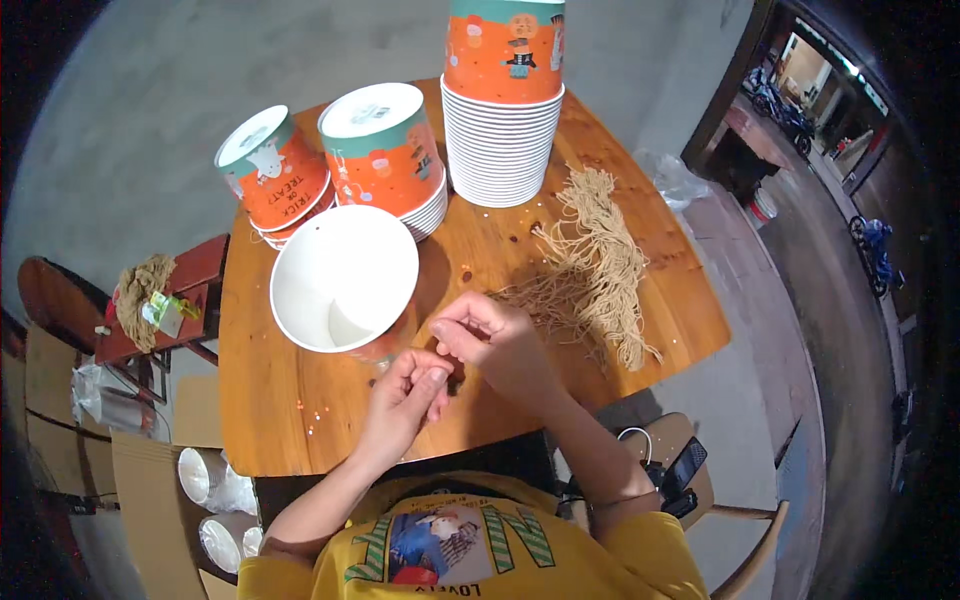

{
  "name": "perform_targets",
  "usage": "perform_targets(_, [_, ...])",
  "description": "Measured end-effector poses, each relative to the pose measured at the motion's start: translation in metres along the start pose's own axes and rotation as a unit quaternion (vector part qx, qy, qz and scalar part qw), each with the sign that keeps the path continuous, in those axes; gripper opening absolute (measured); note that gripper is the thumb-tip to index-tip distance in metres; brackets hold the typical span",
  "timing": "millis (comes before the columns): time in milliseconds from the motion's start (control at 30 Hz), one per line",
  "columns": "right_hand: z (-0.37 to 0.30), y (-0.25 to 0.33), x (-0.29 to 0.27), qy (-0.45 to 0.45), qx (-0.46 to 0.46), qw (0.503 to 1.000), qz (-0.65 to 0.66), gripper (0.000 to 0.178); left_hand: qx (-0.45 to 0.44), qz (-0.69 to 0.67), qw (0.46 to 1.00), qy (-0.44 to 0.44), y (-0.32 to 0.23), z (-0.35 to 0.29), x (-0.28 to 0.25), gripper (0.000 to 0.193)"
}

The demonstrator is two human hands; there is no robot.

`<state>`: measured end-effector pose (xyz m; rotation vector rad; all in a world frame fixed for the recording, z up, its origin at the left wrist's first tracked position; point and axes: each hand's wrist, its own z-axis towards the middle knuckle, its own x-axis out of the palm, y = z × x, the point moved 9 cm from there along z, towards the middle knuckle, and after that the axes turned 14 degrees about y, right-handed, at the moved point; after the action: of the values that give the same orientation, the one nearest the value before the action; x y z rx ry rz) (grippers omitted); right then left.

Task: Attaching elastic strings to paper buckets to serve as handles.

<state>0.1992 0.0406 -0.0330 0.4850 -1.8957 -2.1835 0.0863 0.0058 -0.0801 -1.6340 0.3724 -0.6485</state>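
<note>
- Two bare hands meet over the near half of the wooden table (pixel 480 410), close together, with the open bucket to their left and the cords to their right.
- Left hand (pixel 403 395): thumb and fingertips drawn together; I cannot tell whether anything thin sits between them.
- Right hand (pixel 492 340): thumb against curled fingers, just above and to the right of the left one; whether it pinches anything cannot be told.
- White-lined bucket (pixel 345 270): on the table, mouth tilted up, just beside the hands.
- Bundle of tan cords (pixel 605 265): spread loosely on the tabletop.
- Three stacks of upturned orange-and-green buckets stand farther back: left stack (pixel 275 185), middle stack (pixel 385 165), tall right stack (pixel 503 140).
</note>
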Motion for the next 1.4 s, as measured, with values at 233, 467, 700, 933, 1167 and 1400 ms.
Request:
perform_targets(233, [-0.003,-0.014,-0.009,-0.049,0.104,0.984,0.135,0.009,0.004,0.012,0.998,-0.057,-0.001,-0.015,-0.017,0.013])
perform_targets(467, [-0.001,-0.007,0.002,-0.028,0.097,0.988,0.117,0.009,0.119,0.276,0.947,-0.112,-0.031,-0.009,-0.012,0.034])
perform_targets(700, [0.003,-0.004,0.018,0.037,0.087,0.989,0.118,0.009,0.102,0.317,0.937,-0.105,-0.035,-0.004,-0.011,0.014])
perform_targets(933, [0.004,-0.001,0.016,0.056,0.121,0.980,0.146,0.012,0.125,0.223,0.963,-0.087,-0.016,0.002,-0.019,0.003])
perform_targets(1167, [0.008,-0.009,0.020,0.036,0.125,0.979,0.159,0.013,0.068,-0.148,0.987,0.008,0.004,0.006,-0.010,0.010])
perform_targets(1400, [-0.002,-0.029,-0.022,-0.065,0.095,0.987,-0.108,0.023,-0.025,0.089,0.995,-0.047,0.007,-0.020,-0.023,0.013])
